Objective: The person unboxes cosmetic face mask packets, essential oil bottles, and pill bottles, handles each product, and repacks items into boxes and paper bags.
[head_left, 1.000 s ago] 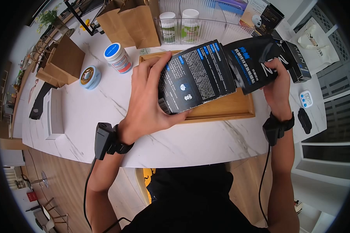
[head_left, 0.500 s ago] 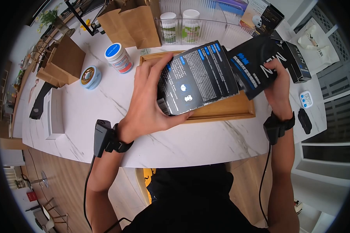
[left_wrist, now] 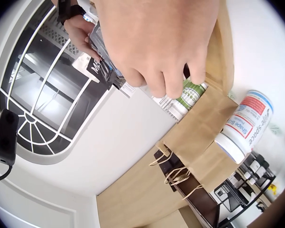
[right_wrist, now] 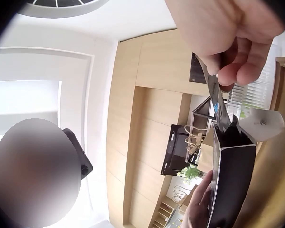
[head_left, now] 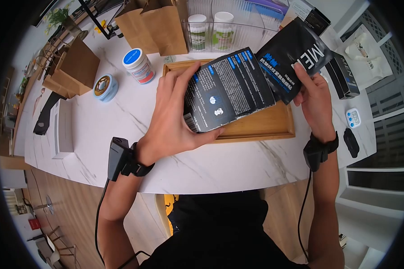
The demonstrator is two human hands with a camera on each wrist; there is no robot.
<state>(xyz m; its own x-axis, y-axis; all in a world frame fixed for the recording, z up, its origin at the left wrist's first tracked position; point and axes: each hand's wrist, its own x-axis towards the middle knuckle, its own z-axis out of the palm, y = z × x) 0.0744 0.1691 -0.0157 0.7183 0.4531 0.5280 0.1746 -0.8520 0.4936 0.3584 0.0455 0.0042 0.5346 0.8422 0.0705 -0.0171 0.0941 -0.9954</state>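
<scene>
A black box with white and blue print (head_left: 229,89) is tilted above a wooden tray (head_left: 256,127). My left hand (head_left: 168,116) grips the box by its left end, thumb along the lower edge, fingers over the top. Between the thumb and fingers of my right hand (head_left: 316,101) is a black pouch (head_left: 287,58), its lower left end at the box's right end. The right wrist view shows the box (right_wrist: 232,185) with an open end, and dark film at that opening below my right hand (right_wrist: 228,38).
Left of the tray stand a white jar with a blue lid (head_left: 139,67), a light blue round container (head_left: 105,88) and paper bags (head_left: 76,67). Behind is a clear organizer with white bottles (head_left: 223,31). On the right are a black box (head_left: 342,76) and a timer (head_left: 353,118).
My right hand has shifted its grip on the pouch, thumb now lying across its front. The pouch has swung upward, showing more of its face. The left hand and box have barely moved.
</scene>
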